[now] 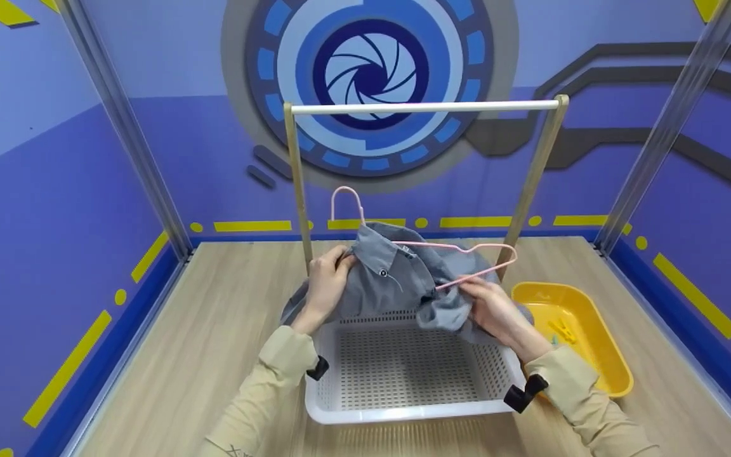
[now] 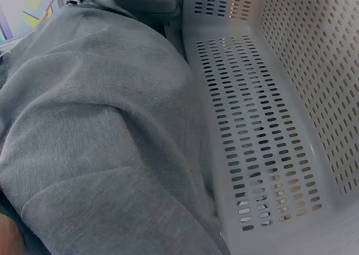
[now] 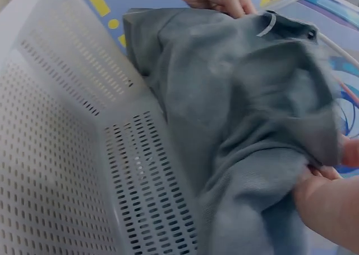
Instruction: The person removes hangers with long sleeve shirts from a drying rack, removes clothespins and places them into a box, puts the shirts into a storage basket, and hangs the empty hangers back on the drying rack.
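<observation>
1. The gray collared shirt was at the center of the head frame, held up over the far edge of the white perforated basket
2. The left hand pinched the cloth beside the collar, probably to steady the neckline around the pink clothes hanger
3. The right hand pinched shirt cloth by the hanger's lower wire, seemingly to control the loose side; whether it gripped the wire too, I could not tell
4. The hanger's hook rose above the collar, while its end toward the right of the frame stuck out bare, so that shoulder was apparently not yet over it; the other end was hidden in cloth
5. The basket sat below the hands, likely within easy reach, and the yellow tray with a yellow clothespin lay at lower right, perhaps to keep small pieces apart
6. The white-railed garment rack stood behind, its rail across the upper center
7. The shirt looked soft and bunched, most crumpled near the right hand, with a dark button trailing a pale thread below the collar
</observation>
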`<state>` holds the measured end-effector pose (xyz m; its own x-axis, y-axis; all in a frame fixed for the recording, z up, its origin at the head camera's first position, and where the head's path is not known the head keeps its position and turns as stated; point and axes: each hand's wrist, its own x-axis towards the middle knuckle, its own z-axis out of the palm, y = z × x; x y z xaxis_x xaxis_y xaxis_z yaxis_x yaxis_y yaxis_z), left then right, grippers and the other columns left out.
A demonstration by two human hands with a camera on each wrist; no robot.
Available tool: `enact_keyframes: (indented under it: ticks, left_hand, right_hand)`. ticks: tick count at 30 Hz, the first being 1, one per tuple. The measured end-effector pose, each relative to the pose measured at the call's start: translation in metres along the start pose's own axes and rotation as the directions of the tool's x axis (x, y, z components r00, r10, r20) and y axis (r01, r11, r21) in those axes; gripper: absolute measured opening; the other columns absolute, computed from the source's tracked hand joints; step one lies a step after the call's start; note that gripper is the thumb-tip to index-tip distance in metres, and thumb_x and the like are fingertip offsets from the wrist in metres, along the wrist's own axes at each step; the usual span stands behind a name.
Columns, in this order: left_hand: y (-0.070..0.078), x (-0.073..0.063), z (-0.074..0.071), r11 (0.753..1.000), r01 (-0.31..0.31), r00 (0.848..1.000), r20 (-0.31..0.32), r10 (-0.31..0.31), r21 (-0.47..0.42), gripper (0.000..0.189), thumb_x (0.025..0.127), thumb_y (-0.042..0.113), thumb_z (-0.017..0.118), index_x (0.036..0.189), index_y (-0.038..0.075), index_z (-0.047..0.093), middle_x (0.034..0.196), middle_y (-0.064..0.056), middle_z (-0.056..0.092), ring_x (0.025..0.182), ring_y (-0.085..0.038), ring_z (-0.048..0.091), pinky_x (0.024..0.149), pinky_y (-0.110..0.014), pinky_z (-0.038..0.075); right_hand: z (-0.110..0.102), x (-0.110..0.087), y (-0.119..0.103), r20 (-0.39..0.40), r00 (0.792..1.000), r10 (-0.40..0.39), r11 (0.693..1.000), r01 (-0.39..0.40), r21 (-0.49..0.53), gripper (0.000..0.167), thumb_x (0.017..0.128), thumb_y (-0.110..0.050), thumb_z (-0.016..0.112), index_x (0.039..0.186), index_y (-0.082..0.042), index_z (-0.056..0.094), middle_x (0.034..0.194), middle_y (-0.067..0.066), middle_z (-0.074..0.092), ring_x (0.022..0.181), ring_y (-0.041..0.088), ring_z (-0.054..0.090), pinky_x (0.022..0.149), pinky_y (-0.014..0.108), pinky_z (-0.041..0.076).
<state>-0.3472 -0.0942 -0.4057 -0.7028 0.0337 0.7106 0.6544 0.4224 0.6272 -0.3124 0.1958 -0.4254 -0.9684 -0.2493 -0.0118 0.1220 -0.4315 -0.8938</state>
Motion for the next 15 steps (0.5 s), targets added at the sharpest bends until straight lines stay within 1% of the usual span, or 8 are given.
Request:
enact_keyframes:
  ticks: [2,3,5,7,10,12,14,15]
  left_hand:
    - [0.0002,-0.0003,-0.0003,1.0,0.001,1.0,0.005,-0.001,-0.001,0.005,0.085,0.002,0.061,0.08,0.001,0.062,0.07,-0.002,0.057,0.061,-0.012,0.048,0.055,-0.027,0.038]
    - [0.0003,-0.0007,-0.0005,1.0,0.002,1.0,0.009,-0.002,-0.004,0.005,0.085,0.002,0.061,0.081,0.001,0.062,0.07,-0.002,0.057,0.06,-0.012,0.048,0.055,-0.027,0.038]
    - [0.0004,-0.0015,-0.0006,1.0,0.003,1.0,0.02,-0.003,-0.011,0.005,0.086,0.001,0.06,0.081,0.002,0.062,0.071,-0.001,0.057,0.06,-0.012,0.048,0.054,-0.027,0.038]
    - [0.0004,-0.0022,-0.0009,1.0,0.007,1.0,0.03,-0.006,-0.021,0.006,0.086,-0.001,0.059,0.082,0.001,0.062,0.071,-0.001,0.058,0.06,-0.011,0.048,0.054,-0.027,0.038]
    - [-0.0001,-0.0028,-0.0013,1.0,0.009,0.999,0.034,-0.008,-0.025,0.006,0.086,-0.002,0.059,0.083,0.001,0.063,0.072,-0.002,0.059,0.061,-0.011,0.049,0.054,-0.026,0.039]
    - [-0.0005,-0.003,-0.0018,1.0,0.008,0.999,0.034,-0.007,-0.02,0.005,0.085,-0.002,0.059,0.083,0.0,0.063,0.073,-0.002,0.059,0.061,-0.011,0.049,0.055,-0.027,0.039]
    - [-0.0009,-0.003,-0.0023,1.0,0.007,0.999,0.033,-0.007,-0.012,0.005,0.085,-0.002,0.06,0.083,0.0,0.063,0.073,-0.002,0.06,0.062,-0.011,0.05,0.055,-0.027,0.04]
    - [-0.0014,-0.0031,-0.0024,1.0,0.007,0.999,0.032,-0.007,-0.009,0.004,0.084,-0.002,0.06,0.083,0.0,0.064,0.073,-0.002,0.06,0.062,-0.011,0.05,0.055,-0.027,0.04]
  right_hand:
    - [0.0013,-0.0006,0.0028,0.088,0.995,0.054,0.996,-0.047,-0.073,0.018,0.094,-0.002,0.045,0.102,-0.004,0.061,0.095,0.006,0.06,0.084,0.016,0.057,0.075,0.03,0.044]
    - [0.0013,-0.0009,0.0042,0.124,0.989,0.079,0.99,-0.063,-0.129,0.017,0.094,-0.003,0.047,0.107,-0.002,0.057,0.098,0.007,0.059,0.086,0.017,0.057,0.077,0.031,0.044]
    - [0.0015,-0.0016,0.0063,0.167,0.979,0.118,0.972,-0.08,-0.22,0.025,0.093,-0.006,0.049,0.117,0.004,0.048,0.103,0.01,0.057,0.09,0.018,0.057,0.081,0.033,0.043]
    - [0.0013,-0.0021,0.0074,0.187,0.972,0.145,0.953,-0.087,-0.29,0.036,0.094,-0.008,0.049,0.124,0.009,0.039,0.107,0.012,0.055,0.094,0.02,0.057,0.084,0.035,0.042]
    - [0.0007,-0.0027,0.0073,0.203,0.966,0.159,0.924,-0.073,-0.375,0.046,0.094,-0.01,0.049,0.128,0.015,0.03,0.114,0.017,0.051,0.101,0.024,0.054,0.087,0.038,0.04]
    - [0.0002,-0.0035,0.0056,0.209,0.964,0.163,0.895,-0.055,-0.442,0.048,0.094,-0.012,0.05,0.128,0.016,0.03,0.118,0.02,0.048,0.104,0.028,0.052,0.088,0.04,0.039]
    - [0.0002,-0.0054,0.0022,0.21,0.964,0.164,0.854,-0.032,-0.52,0.048,0.094,-0.013,0.051,0.128,0.016,0.032,0.12,0.023,0.046,0.106,0.031,0.051,0.088,0.042,0.038]
    - [0.0003,-0.0066,-0.0001,0.206,0.965,0.162,0.828,-0.019,-0.56,0.048,0.094,-0.015,0.051,0.127,0.015,0.033,0.121,0.024,0.046,0.107,0.032,0.05,0.088,0.042,0.038]
